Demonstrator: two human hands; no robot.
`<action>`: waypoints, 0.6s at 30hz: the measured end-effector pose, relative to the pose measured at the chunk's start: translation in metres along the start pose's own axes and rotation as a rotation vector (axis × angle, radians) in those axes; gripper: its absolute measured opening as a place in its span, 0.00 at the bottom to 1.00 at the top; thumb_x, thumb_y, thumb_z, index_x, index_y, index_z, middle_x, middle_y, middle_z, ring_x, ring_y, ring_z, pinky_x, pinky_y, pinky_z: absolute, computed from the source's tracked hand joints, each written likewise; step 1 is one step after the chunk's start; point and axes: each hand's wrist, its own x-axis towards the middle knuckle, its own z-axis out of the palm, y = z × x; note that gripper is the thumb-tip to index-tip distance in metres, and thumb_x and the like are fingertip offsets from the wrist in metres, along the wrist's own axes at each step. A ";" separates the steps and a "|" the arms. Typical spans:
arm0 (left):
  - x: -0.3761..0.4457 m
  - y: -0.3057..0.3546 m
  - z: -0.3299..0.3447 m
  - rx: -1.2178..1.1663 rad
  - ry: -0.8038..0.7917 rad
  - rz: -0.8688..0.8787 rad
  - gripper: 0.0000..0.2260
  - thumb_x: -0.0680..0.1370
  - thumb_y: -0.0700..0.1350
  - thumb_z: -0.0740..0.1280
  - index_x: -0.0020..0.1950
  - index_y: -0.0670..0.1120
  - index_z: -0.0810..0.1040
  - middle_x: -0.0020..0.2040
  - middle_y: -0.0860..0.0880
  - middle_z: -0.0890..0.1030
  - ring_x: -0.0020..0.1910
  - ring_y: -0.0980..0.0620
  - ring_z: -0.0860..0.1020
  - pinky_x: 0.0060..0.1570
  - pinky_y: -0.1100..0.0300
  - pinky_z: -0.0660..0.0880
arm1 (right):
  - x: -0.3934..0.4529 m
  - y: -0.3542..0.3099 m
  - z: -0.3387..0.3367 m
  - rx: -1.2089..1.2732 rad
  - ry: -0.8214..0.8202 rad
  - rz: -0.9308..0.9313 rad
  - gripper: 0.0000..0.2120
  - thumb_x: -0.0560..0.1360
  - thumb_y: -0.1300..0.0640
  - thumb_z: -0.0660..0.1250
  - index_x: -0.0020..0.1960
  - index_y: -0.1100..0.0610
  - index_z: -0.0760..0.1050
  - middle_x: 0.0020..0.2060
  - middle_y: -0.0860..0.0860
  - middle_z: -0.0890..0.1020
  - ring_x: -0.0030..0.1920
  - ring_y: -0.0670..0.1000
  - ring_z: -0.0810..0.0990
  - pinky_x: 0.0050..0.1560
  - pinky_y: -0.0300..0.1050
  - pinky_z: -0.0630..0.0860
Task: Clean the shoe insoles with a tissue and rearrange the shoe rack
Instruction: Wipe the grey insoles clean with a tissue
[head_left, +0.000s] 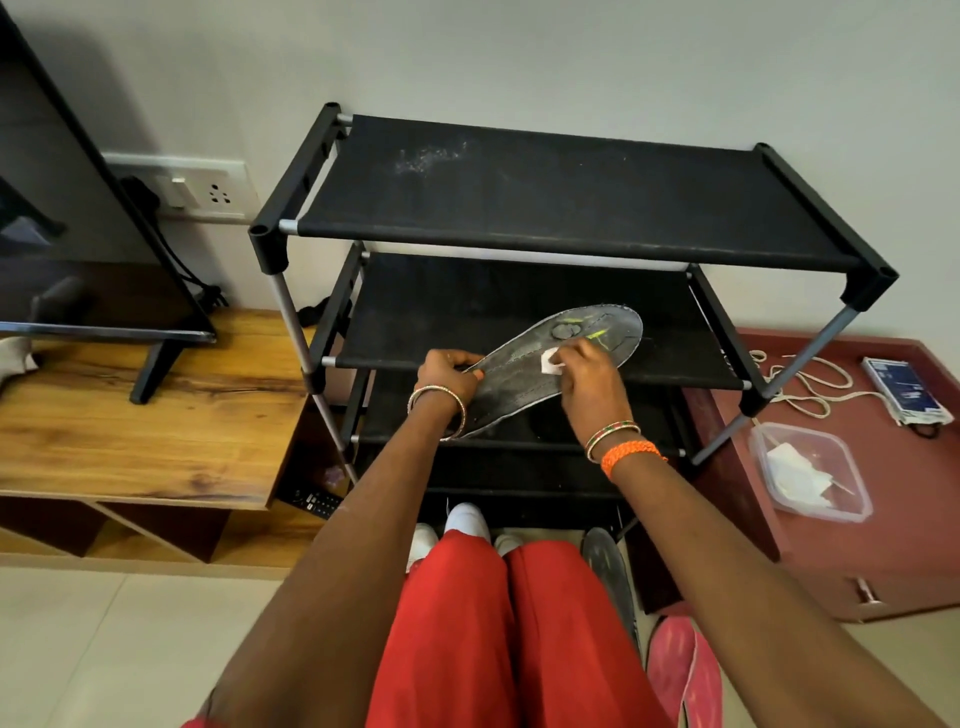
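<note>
While left hand (448, 370) pinches the limp, light insole (550, 370) mid-edge, right hand (587, 371) pinches tissue (550, 362); support heel too.

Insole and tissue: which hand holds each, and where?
Left hand grips the insole at its side edge, toward the heel; right hand pinches the tissue against its surface.

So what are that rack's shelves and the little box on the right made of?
The shoe rack shelves look like matte black fabric stretched between silvery metal-looking tubes, with dust showing on the weave. The container seems clear, glossy plastic: the white tissues show through its walls.
</note>
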 end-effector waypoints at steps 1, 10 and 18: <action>0.001 -0.001 0.000 -0.021 -0.009 -0.010 0.10 0.76 0.39 0.67 0.56 0.44 0.82 0.53 0.47 0.82 0.55 0.50 0.77 0.60 0.59 0.73 | 0.000 -0.003 0.001 -0.002 0.014 0.013 0.11 0.69 0.73 0.65 0.49 0.65 0.77 0.47 0.60 0.78 0.50 0.60 0.76 0.48 0.55 0.78; 0.005 -0.001 -0.004 -0.299 -0.125 -0.132 0.12 0.77 0.32 0.62 0.59 0.38 0.78 0.51 0.42 0.81 0.37 0.54 0.76 0.37 0.70 0.76 | -0.004 -0.039 0.016 -0.022 -0.226 -0.443 0.17 0.66 0.73 0.67 0.52 0.61 0.79 0.46 0.57 0.82 0.49 0.58 0.81 0.43 0.50 0.80; 0.008 -0.002 0.002 -0.357 -0.077 -0.195 0.12 0.78 0.34 0.62 0.59 0.39 0.79 0.51 0.43 0.80 0.48 0.50 0.77 0.57 0.60 0.74 | 0.016 -0.008 -0.005 -0.016 -0.052 0.165 0.11 0.75 0.65 0.64 0.55 0.59 0.80 0.48 0.61 0.79 0.48 0.60 0.79 0.50 0.49 0.76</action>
